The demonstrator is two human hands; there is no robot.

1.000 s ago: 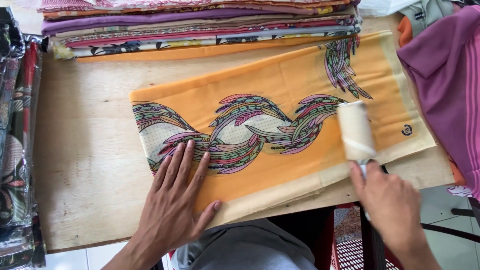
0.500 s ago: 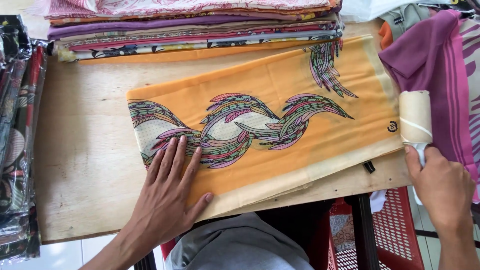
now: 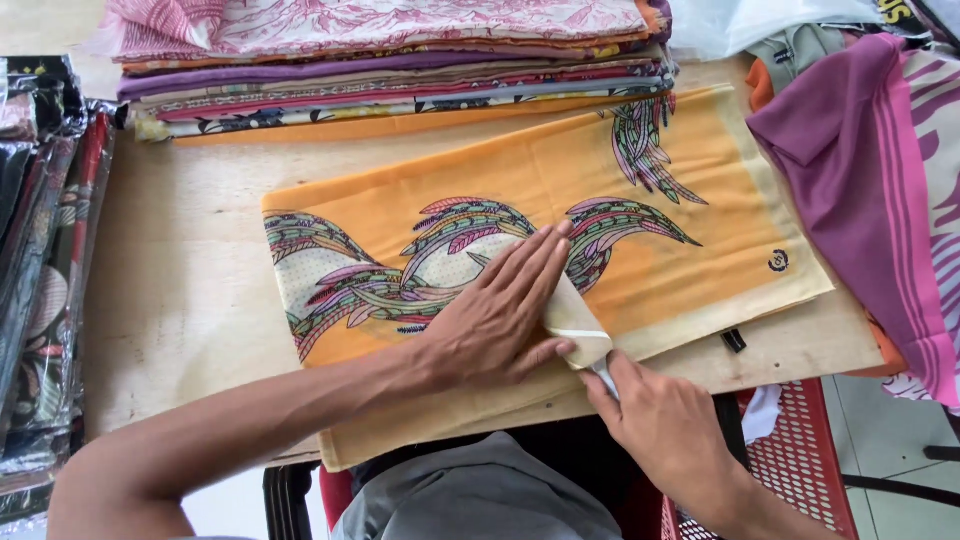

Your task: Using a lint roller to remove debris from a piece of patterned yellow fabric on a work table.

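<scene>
- My left hand (image 3: pixel 490 320) lies flat on the orange cloth (image 3: pixel 560 190), palm down, fingers (image 3: pixel 535 262) straight and close together, pointing to about 1 o'clock. It grips nothing, just presses.
- My right hand (image 3: pixel 670 430) is closed around the handle of a lint roller (image 3: pixel 575 320); the handle is mostly hidden in my fist, only a short pale stub shows at 11 o'clock of the hand.
- The roller's cream head sits on the cloth, touching the little-finger side of my left hand, at about 4 o'clock from that hand's knuckles and partly tucked under its fingers.
- The orange cloth is folded to a long rectangle and lies across the middle of the wooden desk (image 3: pixel 190 300), tilted so that its right end runs up toward 1 o'clock. A feather-like band in green, pink and purple runs along it; my left hand covers the middle of that band.
- The cloth's near edge overhangs the desk's front edge, at 6 o'clock from my left hand.
- Stack of folded cloths (image 3: pixel 400 70) at 12 o'clock, along the far edge of the desk, touching the orange cloth's far right end.
- Purple cloth (image 3: pixel 850 170) with pink stripes at 3 o'clock, just beside the orange cloth's right end.
- Wrapped dark patterned fabrics (image 3: pixel 45 260) at 9 o'clock, well apart from both hands.
- Small black clip-like item (image 3: pixel 733 340) on the desk just beyond the cloth's near right edge; I can't tell what it is.
</scene>
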